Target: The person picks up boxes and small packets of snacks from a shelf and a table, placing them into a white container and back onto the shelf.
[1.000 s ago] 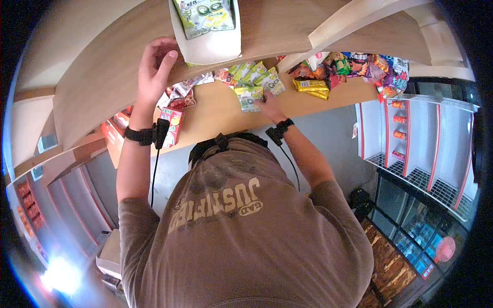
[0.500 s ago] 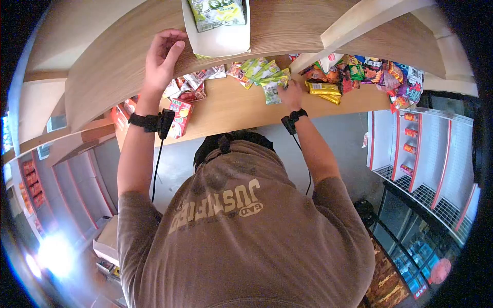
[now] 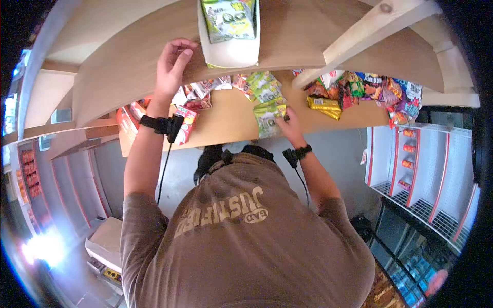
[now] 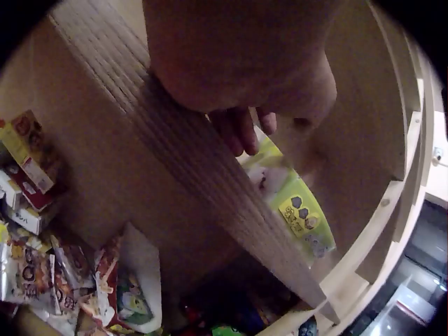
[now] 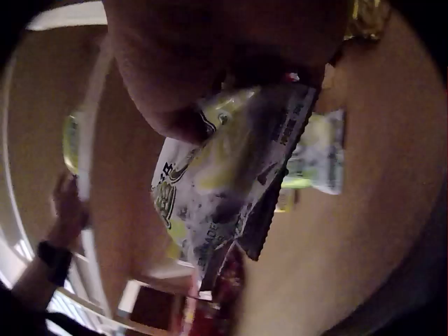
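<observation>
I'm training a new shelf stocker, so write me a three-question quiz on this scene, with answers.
1. What does the right hand hold?
A) a red box
B) a green packet
C) a bottle

2. True or false: the open box beside the left hand is empty.

3. Fill in: in the head view, the gold packet lies to the ____ of the right hand.

Key: 1. B; 2. False, another packet is inside; 3. right.

Shelf (image 3: 128, 59) over worktop (image 3: 226, 123), both stocked.
Box (image 3: 232, 55) at the shelf's front edge, bag (image 3: 229, 21) inside; left hand (image 3: 173, 64) just left of it. On the worktop: carton (image 3: 186, 122) at left, sachets (image 3: 198, 92) behind it, packet pile (image 3: 267, 91) mid, mixed snacks (image 3: 362, 90) at right. Right hand (image 3: 291, 129) holds single packet (image 3: 266, 120) before the pile, toward the near edge.
</observation>
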Demonstrator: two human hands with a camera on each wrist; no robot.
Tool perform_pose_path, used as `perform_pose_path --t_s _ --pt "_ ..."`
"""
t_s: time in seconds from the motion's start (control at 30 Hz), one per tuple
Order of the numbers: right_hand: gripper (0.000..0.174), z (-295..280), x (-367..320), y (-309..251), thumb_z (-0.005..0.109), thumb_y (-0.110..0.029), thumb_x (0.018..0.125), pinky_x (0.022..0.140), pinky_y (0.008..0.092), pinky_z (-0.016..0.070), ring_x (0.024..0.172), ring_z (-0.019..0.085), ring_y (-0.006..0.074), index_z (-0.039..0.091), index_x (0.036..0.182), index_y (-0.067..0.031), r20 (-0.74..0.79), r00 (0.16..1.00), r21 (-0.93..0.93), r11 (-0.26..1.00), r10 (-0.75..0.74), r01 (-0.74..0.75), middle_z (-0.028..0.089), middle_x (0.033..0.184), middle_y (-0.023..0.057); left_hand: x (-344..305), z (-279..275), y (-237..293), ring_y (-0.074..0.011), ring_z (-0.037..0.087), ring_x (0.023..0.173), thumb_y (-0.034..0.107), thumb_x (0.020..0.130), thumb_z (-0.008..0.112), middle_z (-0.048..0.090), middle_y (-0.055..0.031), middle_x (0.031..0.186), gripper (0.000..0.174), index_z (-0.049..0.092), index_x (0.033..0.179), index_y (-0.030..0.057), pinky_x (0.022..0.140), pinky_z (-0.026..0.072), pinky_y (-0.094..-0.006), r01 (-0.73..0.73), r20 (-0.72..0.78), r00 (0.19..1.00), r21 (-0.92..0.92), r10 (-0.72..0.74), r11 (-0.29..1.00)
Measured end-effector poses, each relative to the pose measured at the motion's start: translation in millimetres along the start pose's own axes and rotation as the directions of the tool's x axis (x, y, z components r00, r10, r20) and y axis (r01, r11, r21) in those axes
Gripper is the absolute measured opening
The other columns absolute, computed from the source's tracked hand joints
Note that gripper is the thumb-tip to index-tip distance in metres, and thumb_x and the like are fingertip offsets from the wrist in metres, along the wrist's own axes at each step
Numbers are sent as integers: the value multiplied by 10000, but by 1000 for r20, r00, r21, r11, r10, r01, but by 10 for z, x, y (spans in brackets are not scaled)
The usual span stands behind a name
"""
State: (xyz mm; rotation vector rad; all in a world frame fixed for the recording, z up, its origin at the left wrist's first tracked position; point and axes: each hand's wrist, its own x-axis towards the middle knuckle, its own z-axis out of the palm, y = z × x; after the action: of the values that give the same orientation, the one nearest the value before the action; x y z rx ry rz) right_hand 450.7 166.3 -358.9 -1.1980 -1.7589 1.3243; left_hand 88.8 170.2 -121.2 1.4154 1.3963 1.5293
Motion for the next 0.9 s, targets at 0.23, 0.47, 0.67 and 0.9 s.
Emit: perform_pose_path --t_s 0.23,0.47,0.67,0.9 --pt "327 -181 -74 -2062 626 -8 838 888 286 445 977 565 148 525 1148 4 -29 979 519 834 -202 187 582 1077 30 -419 230 187 -140 498 766 10 837 606 555 -64 905 160 500 950 51 719 428 -291 -432 -19 897 174 442 885" --pt "261 -149 66 -2966 619 -12 892 835 247 477 954 573 86 512 1131 -10 -68 978 625 756 -198 196 602 1054 32 -768 698 751 -170 504 1137 184 998 451 507 -95 1255 374 379 1321 11 978 406 -320 234 266 952 -326 -149 916" --pt "215 -239 120 -3121 586 -176 942 811 248 469 917 581 91 543 1096 -34 -121 992 628 770 -42 109 610 1022 31 -618 657 927 -186 494 1215 238 1006 451 508 -132 1315 423 388 1349 -2 1025 400 -337 427 284 904 -538 -320 727" --pt "215 -409 424 -3195 577 -175 950 870 276 456 967 570 107 512 1101 -38 -249 968 717 671 -6 189 600 1049 45 -444 574 886 -207 585 1109 240 999 453 573 -133 1231 403 423 1302 -25 954 475 -338 400 120 883 -700 -454 592"
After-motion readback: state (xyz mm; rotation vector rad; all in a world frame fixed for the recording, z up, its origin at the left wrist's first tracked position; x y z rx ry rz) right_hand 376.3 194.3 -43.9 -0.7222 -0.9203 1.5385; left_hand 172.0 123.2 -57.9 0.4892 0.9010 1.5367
